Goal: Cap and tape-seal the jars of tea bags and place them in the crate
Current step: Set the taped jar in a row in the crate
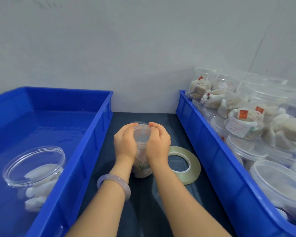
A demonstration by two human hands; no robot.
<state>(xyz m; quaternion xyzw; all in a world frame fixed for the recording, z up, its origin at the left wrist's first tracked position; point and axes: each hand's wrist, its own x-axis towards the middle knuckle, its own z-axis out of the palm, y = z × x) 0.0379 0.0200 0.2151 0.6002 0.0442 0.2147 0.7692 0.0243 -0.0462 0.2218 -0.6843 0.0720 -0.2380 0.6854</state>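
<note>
A pale lilac bracelet (114, 177) circles the wrist of the left hand (126, 142) at the lower centre of the frame. That hand's fingers (133, 124) curl round the left side of a clear jar of tea bags (141, 139). The right hand (158, 144) grips the jar's right side, with its fingers over the top rim. The jar stands on the dark tabletop (143, 211) at mid-frame; whether its cap is seated cannot be told. A roll of clear tape (184, 164) lies flat just right of the jar. The left blue crate (92, 134) holds one tilted clear jar (34, 170) of tea bags. The right blue crate (212, 151) is packed with stacked jars (243, 120) of tea bags.
</note>
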